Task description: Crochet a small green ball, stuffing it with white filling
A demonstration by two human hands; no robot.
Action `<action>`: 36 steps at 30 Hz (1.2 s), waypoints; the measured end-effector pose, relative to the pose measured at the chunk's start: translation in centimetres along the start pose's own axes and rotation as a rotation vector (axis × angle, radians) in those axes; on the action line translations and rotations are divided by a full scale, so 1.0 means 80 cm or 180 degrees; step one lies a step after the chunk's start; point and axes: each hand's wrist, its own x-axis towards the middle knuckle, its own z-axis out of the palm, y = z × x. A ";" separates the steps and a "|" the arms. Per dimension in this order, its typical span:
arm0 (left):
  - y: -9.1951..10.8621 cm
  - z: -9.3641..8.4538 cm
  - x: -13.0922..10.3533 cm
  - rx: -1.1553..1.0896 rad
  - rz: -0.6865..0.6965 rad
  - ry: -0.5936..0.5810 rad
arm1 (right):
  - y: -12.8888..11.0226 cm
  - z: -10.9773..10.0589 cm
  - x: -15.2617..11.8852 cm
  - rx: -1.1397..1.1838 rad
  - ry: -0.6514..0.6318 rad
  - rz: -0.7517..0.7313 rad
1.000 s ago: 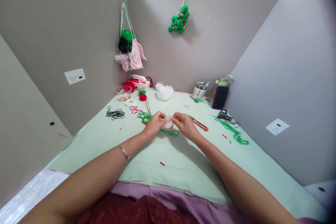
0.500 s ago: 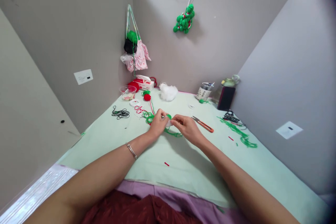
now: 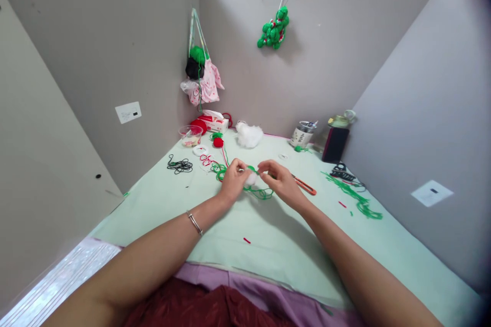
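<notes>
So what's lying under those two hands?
Loose green yarn lies on the mint cloth below the left hand and right hand; orange snips are partly hidden behind the right.

Bare forearms, a thin silver bangle (image 3: 194, 223) on the left wrist, dark red clothing (image 3: 199, 309) below.

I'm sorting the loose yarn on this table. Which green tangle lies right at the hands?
The green yarn tangle under the left hand and right hand. The other green strands lie apart, toward the right wall.
</notes>
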 end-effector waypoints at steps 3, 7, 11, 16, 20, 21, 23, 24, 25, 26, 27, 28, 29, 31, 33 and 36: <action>0.000 -0.002 0.000 -0.0115 -0.0076 -0.0003 | 0.001 0.005 -0.003 -0.0263 -0.0135 0.0025; 0.001 0.001 -0.003 -0.0343 -0.0248 -0.0247 | 0.007 0.008 -0.002 -0.0548 0.0074 0.0121; 0.006 0.001 -0.004 -0.0591 -0.0356 -0.0502 | 0.021 0.004 0.005 -0.0650 0.0236 0.0294; 0.002 -0.001 -0.001 -0.0487 -0.0422 -0.0587 | 0.033 -0.001 0.010 -0.0674 0.0208 0.0391; -0.008 -0.003 0.004 -0.0159 -0.0435 -0.0469 | 0.026 0.000 0.005 -0.0740 0.0087 0.0249; -0.009 -0.003 0.005 -0.0083 -0.0418 -0.0427 | 0.023 0.001 0.002 -0.0741 0.0027 0.0204; -0.011 -0.004 0.008 0.0048 -0.0354 -0.0337 | 0.017 0.003 -0.003 -0.0714 -0.0108 0.0127; -0.011 -0.004 0.009 0.0101 -0.0307 -0.0291 | 0.014 0.005 -0.005 -0.0692 -0.0162 0.0101; -0.011 -0.003 0.009 0.0145 -0.0251 -0.0242 | 0.012 0.007 -0.006 -0.0664 -0.0204 0.0087; -0.011 -0.003 0.009 0.0176 -0.0190 -0.0198 | 0.011 0.010 -0.007 -0.0631 -0.0228 0.0087; -0.010 -0.002 0.009 0.0195 -0.0127 -0.0161 | 0.011 0.012 -0.007 -0.0589 -0.0238 0.0103; -0.010 -0.001 0.009 0.0200 -0.0071 -0.0141 | 0.012 0.013 -0.006 -0.0539 -0.0232 0.0135; -0.009 -0.001 0.008 0.0191 -0.0026 -0.0146 | 0.014 0.015 -0.004 -0.0486 -0.0214 0.0180; -0.008 0.000 0.006 0.0145 0.0010 -0.0229 | 0.020 0.015 0.000 -0.0393 -0.0144 0.0283; -0.007 -0.001 0.004 0.0086 -0.0005 -0.0352 | 0.027 0.014 0.004 -0.0347 -0.0049 0.0359; -0.005 -0.001 0.000 -0.0006 -0.0044 -0.0483 | 0.036 0.008 0.010 -0.0317 0.0064 0.0395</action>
